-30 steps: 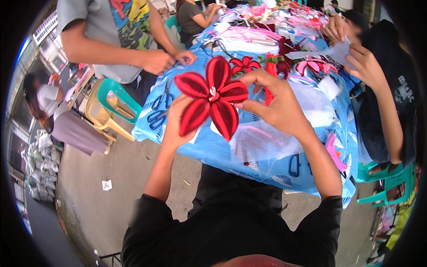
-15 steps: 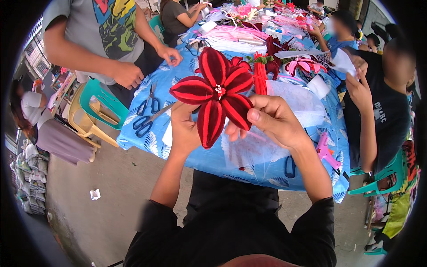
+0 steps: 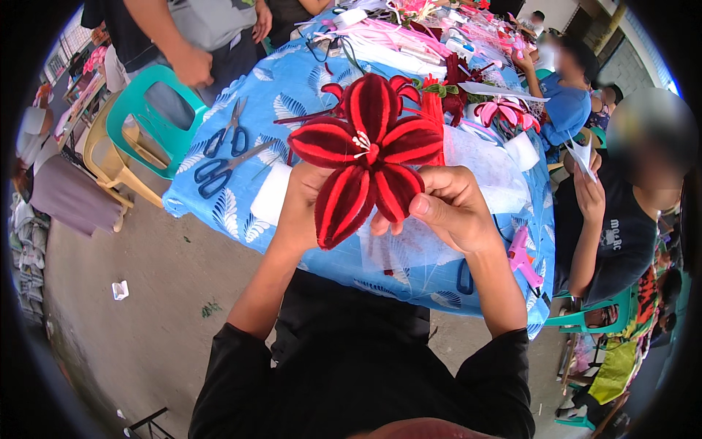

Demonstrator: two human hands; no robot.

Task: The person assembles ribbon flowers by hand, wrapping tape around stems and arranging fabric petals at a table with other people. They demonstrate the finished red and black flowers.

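Observation:
A dark red fuzzy artificial flower (image 3: 373, 150), its petals striped bright red and its centre set with small white stamens, faces me above the near end of the table. My left hand (image 3: 301, 201) grips it from behind and below on the left; the petals hide most of those fingers. With thumb and fingers, my right hand (image 3: 457, 208) pinches the tip of the lower right petal. Behind the bloom, another dark red flower (image 3: 404, 89) lies partly covered. Sheer white fabric (image 3: 482, 164) spreads on the table beyond and below my right hand.
On the blue leaf-patterned tablecloth (image 3: 227, 208) lie two pairs of scissors (image 3: 232, 139) at left and a pink glue gun (image 3: 522, 256) at right. A white roll (image 3: 272, 194) sits by my left wrist. Ribbons (image 3: 395, 38) heap farther back. People stand or sit on both sides.
The flower has tilted slightly, its centre now turned more to the side, while both hands keep hold. My view has shifted; the person at left has moved farther toward the picture's upper edge.

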